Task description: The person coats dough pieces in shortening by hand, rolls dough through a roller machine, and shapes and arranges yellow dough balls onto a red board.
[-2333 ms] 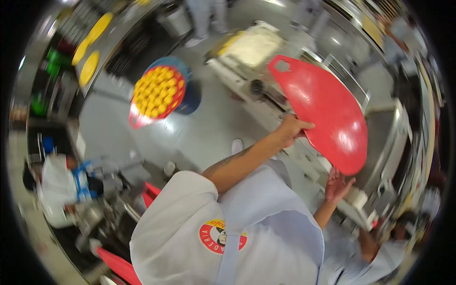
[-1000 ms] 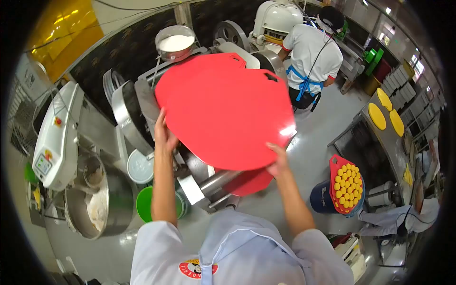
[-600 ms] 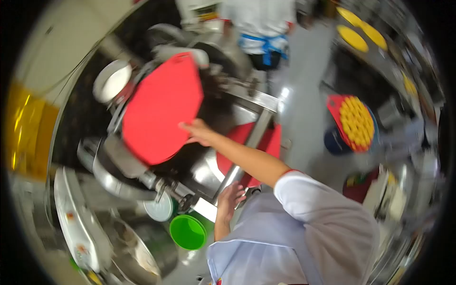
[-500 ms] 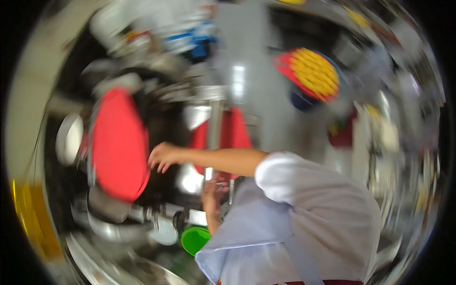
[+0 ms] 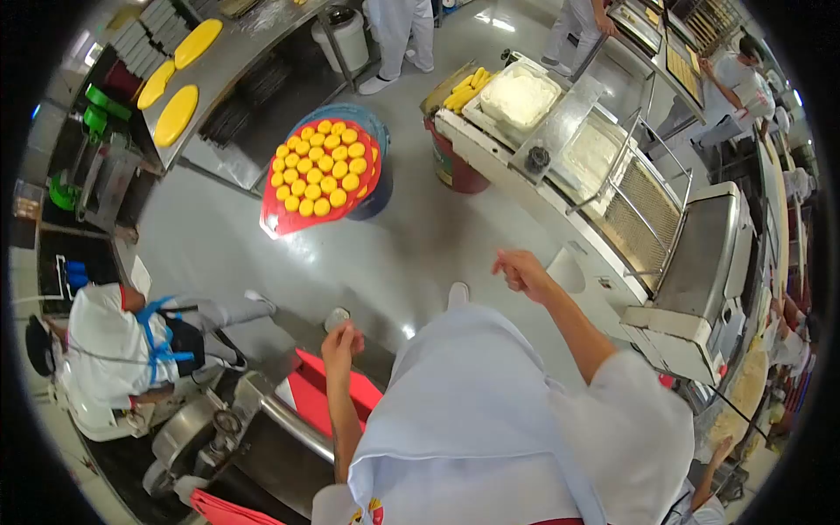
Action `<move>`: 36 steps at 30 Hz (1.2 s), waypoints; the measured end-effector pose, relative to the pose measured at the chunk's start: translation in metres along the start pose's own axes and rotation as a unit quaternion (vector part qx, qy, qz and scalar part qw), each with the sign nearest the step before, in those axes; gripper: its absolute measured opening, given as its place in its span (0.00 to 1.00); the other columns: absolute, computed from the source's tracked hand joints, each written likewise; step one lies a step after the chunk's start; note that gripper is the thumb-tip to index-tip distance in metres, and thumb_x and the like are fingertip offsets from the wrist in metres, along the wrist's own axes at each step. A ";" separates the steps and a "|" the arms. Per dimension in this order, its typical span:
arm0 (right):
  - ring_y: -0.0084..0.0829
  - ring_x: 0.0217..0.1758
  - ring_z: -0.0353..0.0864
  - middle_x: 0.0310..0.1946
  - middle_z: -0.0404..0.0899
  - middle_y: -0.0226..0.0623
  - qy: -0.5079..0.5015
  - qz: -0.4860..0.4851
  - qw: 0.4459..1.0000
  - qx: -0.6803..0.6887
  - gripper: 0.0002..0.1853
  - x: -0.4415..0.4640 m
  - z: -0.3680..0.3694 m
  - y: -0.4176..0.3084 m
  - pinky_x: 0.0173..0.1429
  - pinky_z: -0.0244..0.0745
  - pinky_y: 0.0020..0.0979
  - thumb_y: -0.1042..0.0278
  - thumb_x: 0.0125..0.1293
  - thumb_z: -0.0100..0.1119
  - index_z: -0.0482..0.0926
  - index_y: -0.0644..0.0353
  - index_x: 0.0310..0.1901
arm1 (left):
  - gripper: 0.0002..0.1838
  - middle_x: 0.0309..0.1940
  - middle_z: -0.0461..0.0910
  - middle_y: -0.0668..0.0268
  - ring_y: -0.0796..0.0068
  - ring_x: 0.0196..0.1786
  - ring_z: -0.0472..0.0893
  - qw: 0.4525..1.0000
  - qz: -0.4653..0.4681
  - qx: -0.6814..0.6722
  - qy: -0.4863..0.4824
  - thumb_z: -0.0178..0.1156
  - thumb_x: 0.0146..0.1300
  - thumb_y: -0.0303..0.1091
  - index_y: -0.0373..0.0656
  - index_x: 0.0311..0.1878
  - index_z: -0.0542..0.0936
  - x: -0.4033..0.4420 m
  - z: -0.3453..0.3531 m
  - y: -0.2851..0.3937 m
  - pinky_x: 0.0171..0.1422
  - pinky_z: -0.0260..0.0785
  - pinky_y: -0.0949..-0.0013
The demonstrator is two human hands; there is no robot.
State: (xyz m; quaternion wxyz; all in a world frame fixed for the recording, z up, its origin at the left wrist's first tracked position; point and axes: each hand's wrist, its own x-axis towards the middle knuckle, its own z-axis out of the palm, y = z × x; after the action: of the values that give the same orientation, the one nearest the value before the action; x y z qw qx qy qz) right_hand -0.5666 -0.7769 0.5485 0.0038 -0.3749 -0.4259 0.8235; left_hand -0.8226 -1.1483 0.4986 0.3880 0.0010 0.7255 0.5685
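Observation:
My left hand [image 5: 342, 339] is raised in front of my apron, its fingers curled in with nothing visible in them. Just below it lie folded-looking red sheets or boards [image 5: 319, 394] beside a metal bar [image 5: 297, 426] of a machine. My right hand [image 5: 522, 269] hangs over the floor, loosely closed and holding nothing I can see. It is nearest the white side of a long machine [image 5: 569, 241]. Ahead, a red tray [image 5: 278, 220] bears many round yellow dough pieces [image 5: 325, 164] and rests on a blue barrel [image 5: 378, 199].
A steel table [image 5: 236, 52] with flat yellow dough slabs [image 5: 177, 115] stands ahead left. The long machine carries a tub of white powder [image 5: 520, 94]. A maroon bin [image 5: 459, 162] is by its end. A co-worker [image 5: 114, 346] bends at the left; others stand ahead and right.
My view has swung away from the large red sheet and the machine toward the aisle and the dough tray. My right arm has drawn back from beside the red sheet; both hands are now apart.

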 end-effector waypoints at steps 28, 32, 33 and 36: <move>0.54 0.80 0.47 0.77 0.46 0.63 0.713 0.053 0.698 -0.041 0.53 0.649 -0.178 -0.235 0.82 0.42 0.43 0.51 0.63 0.67 0.44 0.72 0.76 | 0.36 0.48 0.84 0.45 0.48 0.52 0.83 0.812 -0.030 0.481 -0.330 0.65 0.57 0.59 0.32 0.54 0.80 0.724 0.605 0.199 0.57 0.73 0.53; 0.54 0.78 0.56 0.73 0.56 0.64 0.738 0.143 0.652 -0.098 0.50 0.660 -0.188 -0.230 0.79 0.51 0.43 0.50 0.60 0.69 0.54 0.74 0.73 | 0.30 0.46 0.85 0.51 0.56 0.51 0.84 0.860 -0.058 0.362 -0.356 0.68 0.58 0.51 0.32 0.53 0.81 0.730 0.597 0.171 0.55 0.74 0.59; 0.52 0.73 0.62 0.70 0.62 0.61 0.720 0.118 0.684 -0.016 0.48 0.657 -0.190 -0.235 0.75 0.57 0.42 0.49 0.60 0.69 0.58 0.72 0.72 | 0.29 0.45 0.85 0.52 0.58 0.51 0.84 0.879 -0.086 0.308 -0.355 0.69 0.58 0.49 0.32 0.52 0.82 0.732 0.596 0.168 0.55 0.75 0.60; 0.47 0.61 0.76 0.61 0.75 0.53 0.679 0.063 0.712 0.166 0.38 0.644 -0.187 -0.256 0.64 0.70 0.41 0.49 0.61 0.67 0.69 0.69 0.65 | 0.27 0.49 0.85 0.58 0.65 0.52 0.84 0.862 -0.306 0.174 -0.365 0.70 0.61 0.42 0.31 0.56 0.79 0.746 0.593 0.170 0.57 0.75 0.63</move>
State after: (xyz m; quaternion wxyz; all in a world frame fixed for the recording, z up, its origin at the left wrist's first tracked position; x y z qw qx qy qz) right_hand -0.9934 -0.2739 0.2667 0.3026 -0.8525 -0.1406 0.4024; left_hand -1.0845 -0.2690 0.1887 0.7730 0.0540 0.5829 0.2444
